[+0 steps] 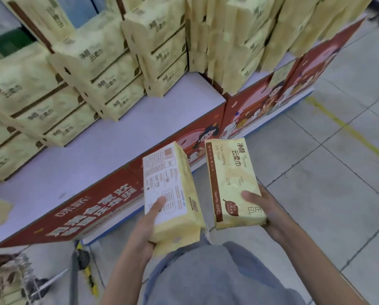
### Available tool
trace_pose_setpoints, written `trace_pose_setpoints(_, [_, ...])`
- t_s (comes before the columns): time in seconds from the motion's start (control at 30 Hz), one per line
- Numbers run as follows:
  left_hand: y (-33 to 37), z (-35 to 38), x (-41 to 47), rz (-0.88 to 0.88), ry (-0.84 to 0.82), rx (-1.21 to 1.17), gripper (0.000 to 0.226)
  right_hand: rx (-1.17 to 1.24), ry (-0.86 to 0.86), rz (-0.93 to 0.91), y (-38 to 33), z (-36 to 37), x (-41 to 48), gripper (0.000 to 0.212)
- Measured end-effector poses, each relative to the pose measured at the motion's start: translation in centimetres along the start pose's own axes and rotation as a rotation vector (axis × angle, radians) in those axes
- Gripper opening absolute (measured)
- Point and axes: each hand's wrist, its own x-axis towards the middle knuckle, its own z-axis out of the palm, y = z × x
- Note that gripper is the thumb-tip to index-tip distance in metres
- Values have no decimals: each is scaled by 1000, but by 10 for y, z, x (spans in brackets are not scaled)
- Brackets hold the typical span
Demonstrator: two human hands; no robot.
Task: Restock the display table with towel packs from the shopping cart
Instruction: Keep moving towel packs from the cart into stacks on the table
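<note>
Towel packs fill both hands, one apiece, held near the body just short of the display table [122,137]. The left hand [144,230] grips the left pack [171,194] from its near end, thumb on the printed back, barcode side up. The right hand [265,208] clasps the right pack [232,183] the same way, front label up. Holding each by its near end likely leaves the far ends free to slide onto the bare tabletop before the stacked packs [74,89]. The shopping cart [12,280] sits near left.

Left hand [143,230] and right hand [264,210] raised side by side, each gripping from below, thumbs on top.
</note>
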Motion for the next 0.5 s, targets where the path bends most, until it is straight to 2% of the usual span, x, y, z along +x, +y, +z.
trace_pose_setpoints(0.17, [56, 48, 44, 27, -55, 88, 48, 76, 21, 24, -27, -17, 25, 69])
trace_pose_setpoints(0.33, [87, 91, 89, 26, -8, 103, 40, 99, 36, 69, -60, -41, 66, 67])
trace_pose_setpoints(0.5, [104, 134, 123, 7, 66, -13, 53, 32, -12, 137, -115, -60, 131, 65])
